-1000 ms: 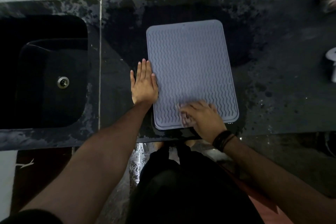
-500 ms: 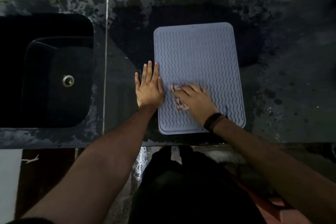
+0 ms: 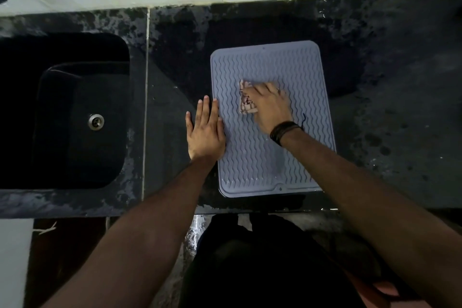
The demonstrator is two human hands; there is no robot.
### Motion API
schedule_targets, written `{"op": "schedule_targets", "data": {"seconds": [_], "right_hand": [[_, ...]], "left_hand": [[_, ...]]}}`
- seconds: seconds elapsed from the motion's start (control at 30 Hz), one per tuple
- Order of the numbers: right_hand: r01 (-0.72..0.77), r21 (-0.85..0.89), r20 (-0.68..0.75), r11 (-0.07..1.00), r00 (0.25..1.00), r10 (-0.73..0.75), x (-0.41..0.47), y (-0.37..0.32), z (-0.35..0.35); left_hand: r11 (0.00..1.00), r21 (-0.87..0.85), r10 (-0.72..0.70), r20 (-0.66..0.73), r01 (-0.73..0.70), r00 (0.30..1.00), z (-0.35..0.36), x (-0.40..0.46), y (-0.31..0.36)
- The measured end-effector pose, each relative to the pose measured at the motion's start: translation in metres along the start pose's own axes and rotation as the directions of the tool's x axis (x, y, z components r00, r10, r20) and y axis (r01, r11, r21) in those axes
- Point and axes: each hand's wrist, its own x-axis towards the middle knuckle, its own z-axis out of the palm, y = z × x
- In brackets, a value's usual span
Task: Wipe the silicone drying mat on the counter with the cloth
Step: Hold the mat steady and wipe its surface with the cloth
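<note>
Head view: one silicone drying mat (image 3: 272, 147) lies flat on the dark desk (image 3: 390, 132). The right hand (image 3: 268, 107) presses one cloth (image 3: 246, 97) onto the mat's centre, fingers flat. The left hand (image 3: 206, 132), fingers straight, rests on the mat's left edge. One sink (image 3: 75, 112) lies left of it.

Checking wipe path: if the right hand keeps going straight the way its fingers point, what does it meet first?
The right hand, pressing the cloth, points toward the far end of the mat. Ahead lies only bare mat, then its raised far rim, then dark counter and the wall. No object stands in that line.
</note>
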Motion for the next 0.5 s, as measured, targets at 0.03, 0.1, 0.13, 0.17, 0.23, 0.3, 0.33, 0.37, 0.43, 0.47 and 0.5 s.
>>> {"op": "schedule_targets", "data": {"seconds": [0.03,0.1,0.13,0.17,0.23,0.3,0.33,0.37,0.43,0.47,0.5], "right_hand": [[0.015,-0.009,-0.004,1.000,1.000,-0.015,-0.008,0.002,0.005],[0.045,-0.004,-0.014,0.999,0.999,-0.046,-0.028,0.004,0.011],[0.055,-0.011,-0.004,0.998,0.998,-0.055,-0.038,0.004,0.012],[0.065,-0.029,0.016,0.998,0.998,-0.064,-0.047,0.005,0.012],[0.075,-0.037,0.052,0.997,0.996,-0.073,-0.059,0.003,0.011],[0.079,0.022,0.031,0.997,0.996,-0.080,-0.054,-0.004,0.007],[0.086,0.049,0.002,0.995,0.996,-0.086,-0.046,-0.010,0.004],[0.102,0.063,-0.032,0.993,0.994,-0.100,-0.034,-0.018,0.002],[0.133,0.061,-0.085,0.989,0.988,-0.128,-0.005,-0.035,0.000],[0.143,0.044,-0.095,0.989,0.986,-0.138,0.010,-0.044,0.000],[0.156,0.015,-0.096,0.988,0.983,-0.154,0.022,-0.051,0.001]], "left_hand": [[1.000,-0.001,0.001,-0.001,-0.001,1.000,0.001,0.000,0.000],[1.000,0.003,0.002,-0.006,-0.002,1.000,0.002,0.000,-0.002],[1.000,0.005,0.002,-0.005,-0.002,1.000,0.003,0.001,-0.002],[1.000,0.006,0.003,-0.004,-0.003,1.000,0.003,0.001,-0.002],[1.000,0.010,0.008,-0.004,-0.008,1.000,0.004,0.000,-0.001],[1.000,0.014,0.009,-0.002,-0.009,1.000,0.003,0.001,-0.002],[1.000,0.014,0.010,0.000,-0.010,1.000,0.003,0.002,-0.002],[1.000,0.017,0.012,0.000,-0.012,1.000,0.003,0.002,-0.002],[0.999,0.030,0.017,-0.004,-0.017,1.000,0.002,0.001,-0.001],[0.999,0.032,0.016,-0.007,-0.016,1.000,0.001,0.001,-0.001],[0.999,0.030,0.013,-0.011,-0.013,1.000,0.001,0.002,0.000]]}}
